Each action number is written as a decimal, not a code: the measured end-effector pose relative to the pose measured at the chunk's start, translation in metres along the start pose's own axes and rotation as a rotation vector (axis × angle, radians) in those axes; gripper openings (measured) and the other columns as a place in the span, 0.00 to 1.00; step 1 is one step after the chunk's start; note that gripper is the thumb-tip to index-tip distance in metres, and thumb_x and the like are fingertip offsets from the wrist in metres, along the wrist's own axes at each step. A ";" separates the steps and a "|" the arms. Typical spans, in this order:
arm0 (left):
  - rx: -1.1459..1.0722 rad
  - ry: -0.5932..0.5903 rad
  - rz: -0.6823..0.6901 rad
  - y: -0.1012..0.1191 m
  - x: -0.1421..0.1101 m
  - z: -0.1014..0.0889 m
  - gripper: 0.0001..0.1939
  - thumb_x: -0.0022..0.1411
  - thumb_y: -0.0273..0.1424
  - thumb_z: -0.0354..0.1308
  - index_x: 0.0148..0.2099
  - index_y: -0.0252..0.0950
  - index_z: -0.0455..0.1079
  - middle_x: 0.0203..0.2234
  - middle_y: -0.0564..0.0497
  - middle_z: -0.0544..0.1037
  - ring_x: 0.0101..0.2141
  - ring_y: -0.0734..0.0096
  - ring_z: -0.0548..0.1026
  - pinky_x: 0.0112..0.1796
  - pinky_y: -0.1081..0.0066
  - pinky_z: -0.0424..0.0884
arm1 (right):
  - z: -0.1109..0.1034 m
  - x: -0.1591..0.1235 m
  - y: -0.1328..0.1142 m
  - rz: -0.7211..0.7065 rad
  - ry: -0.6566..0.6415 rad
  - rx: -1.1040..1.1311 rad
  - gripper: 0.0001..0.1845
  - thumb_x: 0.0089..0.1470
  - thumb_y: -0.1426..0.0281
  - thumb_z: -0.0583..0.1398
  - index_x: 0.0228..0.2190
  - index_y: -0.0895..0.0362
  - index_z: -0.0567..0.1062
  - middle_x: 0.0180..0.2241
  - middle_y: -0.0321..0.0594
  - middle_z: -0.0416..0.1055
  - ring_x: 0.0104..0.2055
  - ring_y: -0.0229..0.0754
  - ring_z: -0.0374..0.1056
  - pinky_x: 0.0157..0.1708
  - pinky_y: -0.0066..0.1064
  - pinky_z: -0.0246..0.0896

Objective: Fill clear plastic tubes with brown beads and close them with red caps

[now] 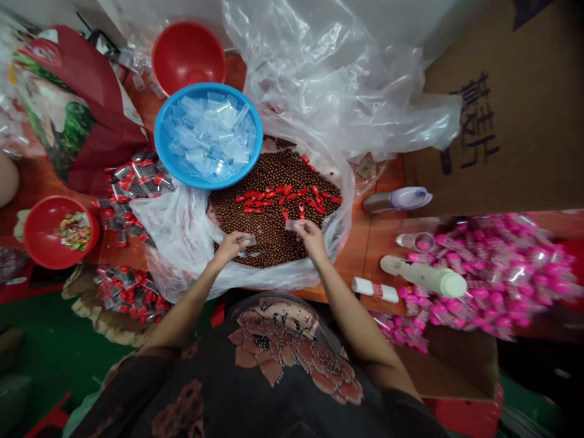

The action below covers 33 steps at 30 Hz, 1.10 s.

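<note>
Over a plastic bag spread open with small round brown balls point(269, 234), both hands work close to its near side. My left hand point(230, 246) pinches a small clear plastic container point(247, 240). Another clear container point(292, 225) is between the fingers of my right hand point(311, 237). Several red plastic caps point(260, 196) lie loose on the balls, in a rough row beyond my hands; one red cap point(302, 207) lies just past the right fingertips. Whether the containers have balls in them is too small to tell.
A blue bowl point(159, 149) of clear containers overlaps the bag's far left. Red-capped filled containers point(132, 295) pile at left, near a red bowl point(34, 234) of colourful pieces. At right are a bottle point(383, 202), a pale cylinder point(424, 277), pink-capped containers point(493, 292) and a cardboard box point(515, 121).
</note>
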<state>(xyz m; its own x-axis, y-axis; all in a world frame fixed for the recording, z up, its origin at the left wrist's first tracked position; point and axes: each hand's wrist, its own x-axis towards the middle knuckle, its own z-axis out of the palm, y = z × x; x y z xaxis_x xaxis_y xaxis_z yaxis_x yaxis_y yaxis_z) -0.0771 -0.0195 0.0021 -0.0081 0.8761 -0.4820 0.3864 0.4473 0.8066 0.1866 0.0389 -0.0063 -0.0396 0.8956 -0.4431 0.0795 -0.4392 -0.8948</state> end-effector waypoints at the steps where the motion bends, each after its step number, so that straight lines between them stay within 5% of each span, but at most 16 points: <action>1: 0.002 -0.004 -0.015 -0.003 0.003 -0.004 0.13 0.52 0.33 0.63 0.42 0.37 0.78 0.37 0.48 0.79 0.39 0.64 0.75 0.44 0.65 0.70 | -0.006 0.008 -0.005 -0.027 0.035 0.031 0.24 0.48 0.54 0.62 0.43 0.56 0.74 0.35 0.38 0.74 0.27 0.36 0.65 0.26 0.29 0.65; 4: 0.025 -0.003 -0.035 -0.002 0.019 -0.003 0.15 0.51 0.34 0.64 0.43 0.37 0.78 0.35 0.49 0.80 0.36 0.66 0.75 0.41 0.67 0.70 | -0.012 0.026 -0.018 -0.136 0.026 0.084 0.35 0.51 0.54 0.60 0.58 0.51 0.62 0.54 0.44 0.69 0.39 0.40 0.71 0.36 0.34 0.70; 7: 0.113 0.051 -0.028 0.007 0.042 0.014 0.13 0.51 0.31 0.65 0.41 0.36 0.78 0.32 0.51 0.79 0.32 0.68 0.74 0.39 0.69 0.68 | -0.012 0.026 -0.016 -0.143 0.035 0.034 0.37 0.51 0.56 0.60 0.60 0.50 0.60 0.61 0.47 0.61 0.47 0.44 0.70 0.41 0.36 0.71; 17: 0.279 -0.008 0.006 0.036 0.095 0.066 0.12 0.52 0.33 0.66 0.41 0.37 0.80 0.30 0.49 0.79 0.32 0.65 0.73 0.37 0.69 0.64 | -0.045 -0.040 0.052 0.103 0.066 -0.081 0.25 0.52 0.54 0.57 0.45 0.57 0.75 0.44 0.46 0.76 0.34 0.40 0.71 0.35 0.35 0.70; 27: 0.276 -0.066 0.129 0.045 0.117 0.106 0.13 0.52 0.32 0.67 0.42 0.36 0.80 0.32 0.49 0.77 0.35 0.66 0.73 0.41 0.68 0.66 | -0.042 -0.034 0.051 0.105 0.070 -0.038 0.23 0.51 0.56 0.57 0.44 0.56 0.75 0.43 0.44 0.77 0.33 0.38 0.71 0.35 0.34 0.70; 33: -0.086 -0.156 0.068 0.033 0.117 0.111 0.10 0.50 0.27 0.66 0.38 0.34 0.78 0.34 0.49 0.77 0.32 0.71 0.73 0.37 0.69 0.71 | -0.040 -0.033 0.049 0.099 0.087 -0.055 0.23 0.52 0.55 0.57 0.44 0.56 0.75 0.43 0.44 0.76 0.34 0.37 0.70 0.35 0.33 0.70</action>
<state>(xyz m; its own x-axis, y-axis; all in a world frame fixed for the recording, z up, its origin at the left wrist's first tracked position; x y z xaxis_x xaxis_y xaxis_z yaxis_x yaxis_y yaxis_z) 0.0376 0.0779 -0.0654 0.1613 0.8693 -0.4672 0.3011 0.4075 0.8621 0.2312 -0.0094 -0.0338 0.0571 0.8517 -0.5209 0.1329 -0.5236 -0.8415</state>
